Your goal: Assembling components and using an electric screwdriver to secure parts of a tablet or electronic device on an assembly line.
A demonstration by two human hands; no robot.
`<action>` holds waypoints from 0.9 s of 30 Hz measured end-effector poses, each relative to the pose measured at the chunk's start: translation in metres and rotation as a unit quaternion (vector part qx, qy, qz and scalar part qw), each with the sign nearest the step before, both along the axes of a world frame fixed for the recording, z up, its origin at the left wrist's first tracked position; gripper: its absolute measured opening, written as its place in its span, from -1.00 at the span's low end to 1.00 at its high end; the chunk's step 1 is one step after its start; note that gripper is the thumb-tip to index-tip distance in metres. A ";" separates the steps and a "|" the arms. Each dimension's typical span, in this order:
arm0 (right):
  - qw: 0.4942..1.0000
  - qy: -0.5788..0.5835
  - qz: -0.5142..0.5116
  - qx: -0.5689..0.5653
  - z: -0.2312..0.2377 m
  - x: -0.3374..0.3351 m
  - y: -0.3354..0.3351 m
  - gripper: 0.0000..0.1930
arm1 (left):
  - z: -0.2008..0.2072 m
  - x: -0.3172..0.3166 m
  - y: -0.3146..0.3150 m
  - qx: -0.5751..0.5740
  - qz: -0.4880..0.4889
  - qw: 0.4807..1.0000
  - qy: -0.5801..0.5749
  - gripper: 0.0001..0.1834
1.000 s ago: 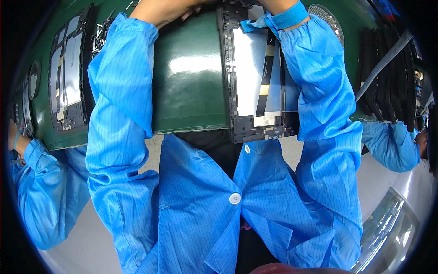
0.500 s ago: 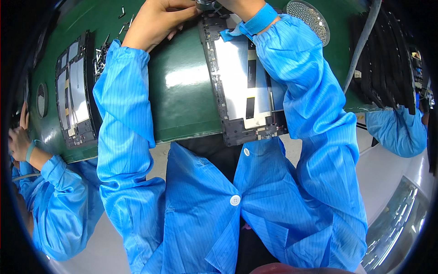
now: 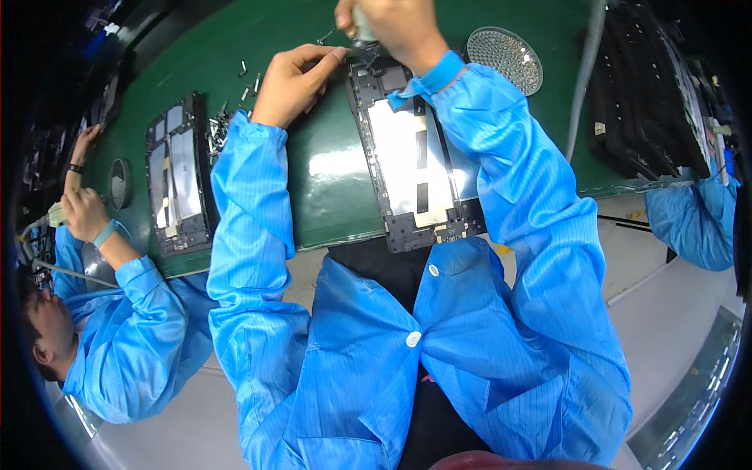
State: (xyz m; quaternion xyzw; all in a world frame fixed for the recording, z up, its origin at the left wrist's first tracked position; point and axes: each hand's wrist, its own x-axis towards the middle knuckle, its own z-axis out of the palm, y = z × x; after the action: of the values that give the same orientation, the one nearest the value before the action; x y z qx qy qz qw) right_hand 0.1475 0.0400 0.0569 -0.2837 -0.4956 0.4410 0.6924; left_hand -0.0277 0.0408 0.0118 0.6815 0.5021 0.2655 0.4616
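Observation:
An opened tablet-like device (image 3: 395, 149) with a black frame and silver plates lies in front of me, its near end at the table edge. My right hand (image 3: 401, 31) is closed around a pale, screwdriver-like tool (image 3: 363, 25) with a dark lower end, above the device's far left corner. Beside that corner, my left hand (image 3: 299, 84) has its thumb and index finger pinched together near the tool's tip. Whatever may be between those fingertips is too small to make out. A blue band circles my right wrist, and its loose end hangs over the device.
A round dish of small parts (image 3: 505, 61) sits right of my right hand. Loose small metal pieces (image 3: 219, 129) lie left of my left arm, beside a second opened device (image 3: 178, 176). Dark panels (image 3: 646, 94) stand at the right behind a grey cable (image 3: 583, 78). A co-worker (image 3: 133, 337) sits at left.
The whole view has shifted, so things sit lower and more of my right hand and its tool shows. Both my hands stay by the device's far end. The co-worker's hands have moved.

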 end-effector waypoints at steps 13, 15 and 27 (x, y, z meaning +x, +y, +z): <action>0.987 -0.028 -0.158 -0.014 0.021 0.091 -0.024 -0.87 | 0.022 0.046 0.043 0.050 -0.193 0.966 0.164 -0.62; 0.991 -0.011 -0.133 -0.007 0.019 0.093 -0.024 -0.87 | 0.032 0.044 0.047 0.046 -0.170 0.976 0.126 -0.68; 0.988 -0.033 -0.153 -0.002 0.022 0.096 -0.025 -0.90 | 0.030 -0.076 0.074 0.126 0.017 0.951 0.280 -0.69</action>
State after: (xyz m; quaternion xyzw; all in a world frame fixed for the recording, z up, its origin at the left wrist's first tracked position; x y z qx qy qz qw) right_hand 0.2432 0.0154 0.0793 -0.3715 -0.4682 0.3213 0.7346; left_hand -0.1041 0.1145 0.0421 0.7724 0.5852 0.1332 0.2080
